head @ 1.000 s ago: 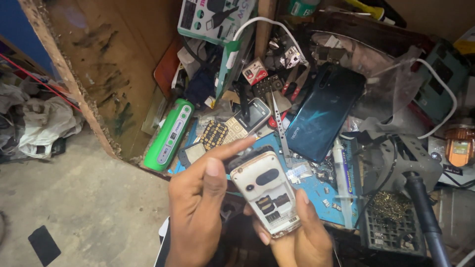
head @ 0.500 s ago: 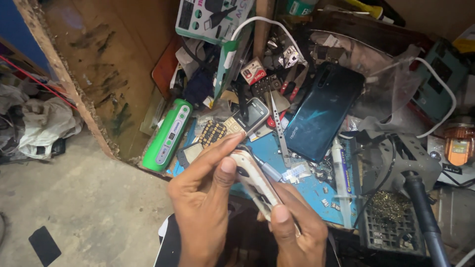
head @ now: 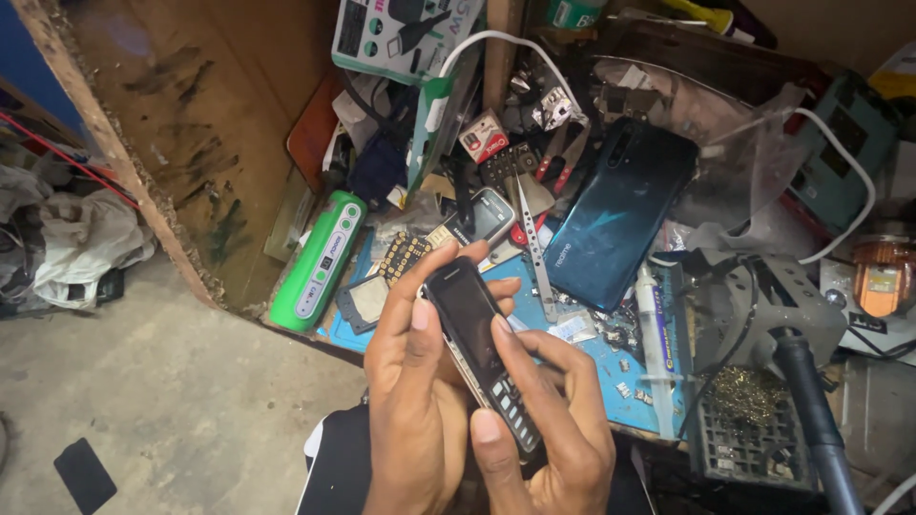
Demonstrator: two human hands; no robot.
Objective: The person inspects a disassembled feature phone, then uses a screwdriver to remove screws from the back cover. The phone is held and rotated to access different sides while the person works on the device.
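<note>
The keypad phone (head: pixel 480 348) is held above the front edge of the cluttered blue work mat (head: pixel 592 358). Risk: the grip bears only on the edges, so the handset may slip and drop towards the floor. Left hand (head: pixel 415 401) fingers close around its upper end; right hand (head: pixel 549 420) fingers clamp the keypad end.

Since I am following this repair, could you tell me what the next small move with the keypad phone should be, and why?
Probably press along the keypad phone's long edge: both the left hand and the right hand grip it, screen up, thumbs at its sides, above the blue mat.
</note>
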